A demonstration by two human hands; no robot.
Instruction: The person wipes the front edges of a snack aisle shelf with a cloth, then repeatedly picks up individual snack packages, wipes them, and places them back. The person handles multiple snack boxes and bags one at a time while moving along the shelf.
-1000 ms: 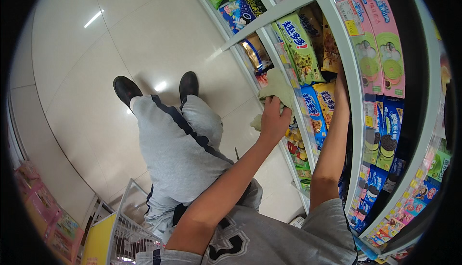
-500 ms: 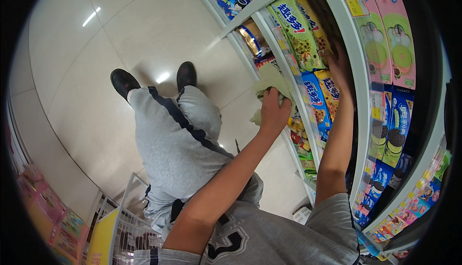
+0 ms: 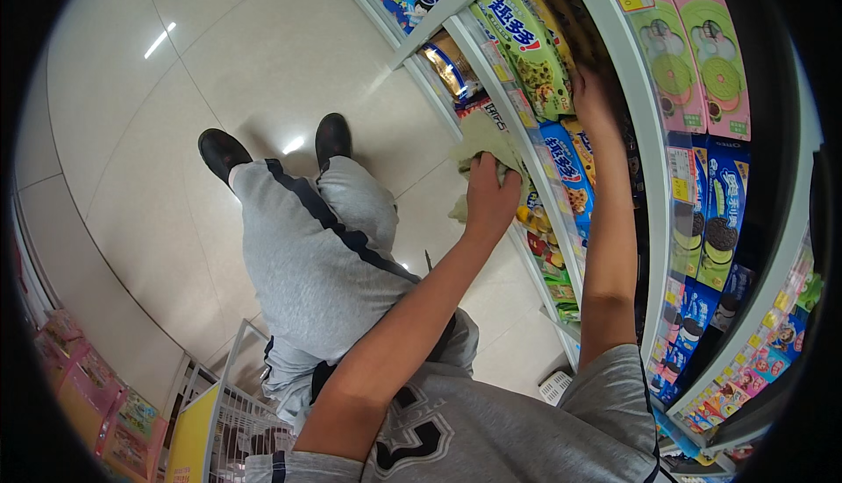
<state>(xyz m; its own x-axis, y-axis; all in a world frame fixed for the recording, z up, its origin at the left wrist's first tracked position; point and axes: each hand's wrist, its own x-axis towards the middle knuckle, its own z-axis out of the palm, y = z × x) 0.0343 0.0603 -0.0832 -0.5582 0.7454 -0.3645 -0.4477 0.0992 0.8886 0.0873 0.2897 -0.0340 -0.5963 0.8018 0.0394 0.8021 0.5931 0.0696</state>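
My left hand (image 3: 493, 195) is closed on a crumpled pale green cloth (image 3: 488, 143), held against the front of the shelving. On the shelf above, my right hand (image 3: 595, 101) reaches in behind an upright green cookie pack (image 3: 529, 49). Its fingers are at the edges of the green pack and a yellow cookie pack (image 3: 549, 20) behind it. They are partly hidden, so their grip does not show. Below that hand stand a blue cookie pack (image 3: 564, 163) and another yellow pack (image 3: 581, 145), partly covered by my right forearm.
White shelf edges (image 3: 605, 22) with price tags run down the right side. Pink and green boxes (image 3: 707, 53) and blue cookie boxes (image 3: 724, 211) fill a higher shelf. At the lower left stands a white wire basket (image 3: 250, 413), near pink packages (image 3: 88, 386). Pale tiles (image 3: 289, 35) cover the floor.
The shelves and both hands appear slightly farther left in the picture. My right hand remains behind the green pack, and the cloth stays in my left hand.
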